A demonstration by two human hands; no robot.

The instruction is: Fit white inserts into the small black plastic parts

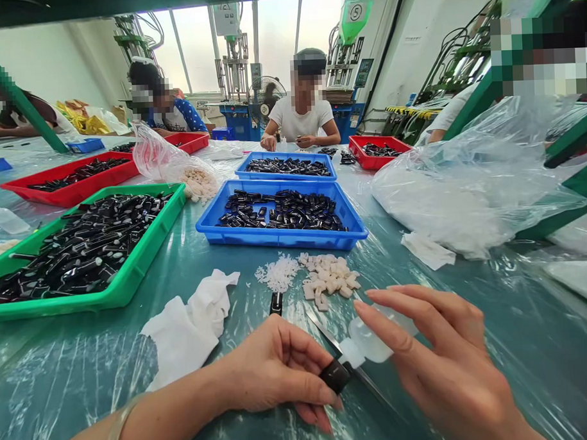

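Observation:
My left hand (284,368) pinches a small black part (335,376) between thumb and fingers. My right hand (452,355) holds a translucent squeeze bottle (374,336), its white nozzle tilted down against the black part. Metal tweezers (376,390) lie on the table, passing beneath the part and the nozzle. Just beyond my left hand is another black part (276,303). Behind it sit a pile of small white pieces (278,274) and a pile of cream-coloured blocks (330,276).
A blue tray (282,237) and a green tray (132,277) hold many black parts. Crumpled white tissue (186,329) lies left, a large clear plastic bag (466,188) right. Green frame bars (505,90) slant at right. A person (303,117) sits opposite.

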